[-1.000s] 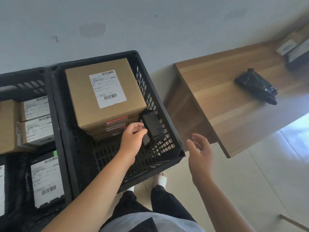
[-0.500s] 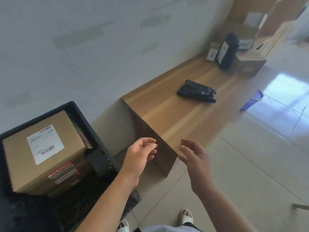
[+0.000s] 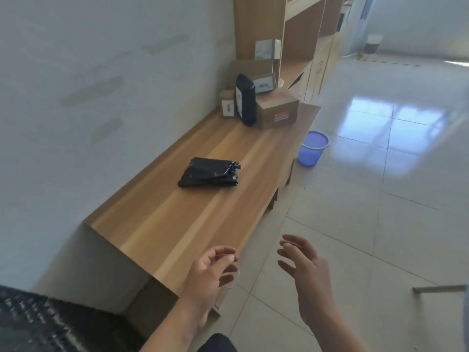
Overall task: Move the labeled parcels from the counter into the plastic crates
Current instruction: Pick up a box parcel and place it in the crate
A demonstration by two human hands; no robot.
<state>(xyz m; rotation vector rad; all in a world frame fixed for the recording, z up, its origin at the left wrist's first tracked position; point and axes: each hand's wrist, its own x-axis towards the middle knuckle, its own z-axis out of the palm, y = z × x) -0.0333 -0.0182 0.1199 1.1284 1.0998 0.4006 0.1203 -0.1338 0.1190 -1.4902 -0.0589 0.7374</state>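
Both my hands empty, grip spread: left hand (image 3: 212, 271) over the worktop (image 3: 177, 224) near end, right hand (image 3: 305, 270) over the floor. Black bagged parcel (image 3: 209, 173) lies mid-worktop; boxed parcels (image 3: 276, 111) at far end. Crate (image 3: 38, 323) corner bottom left.

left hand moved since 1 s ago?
Yes. The left hand has left the small black parcel in the crate and now hovers open beyond it, at the counter's near end.

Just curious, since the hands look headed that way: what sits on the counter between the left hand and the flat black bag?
Nothing: in the head view, only bare wooden counter lies between the left hand and the black bag.
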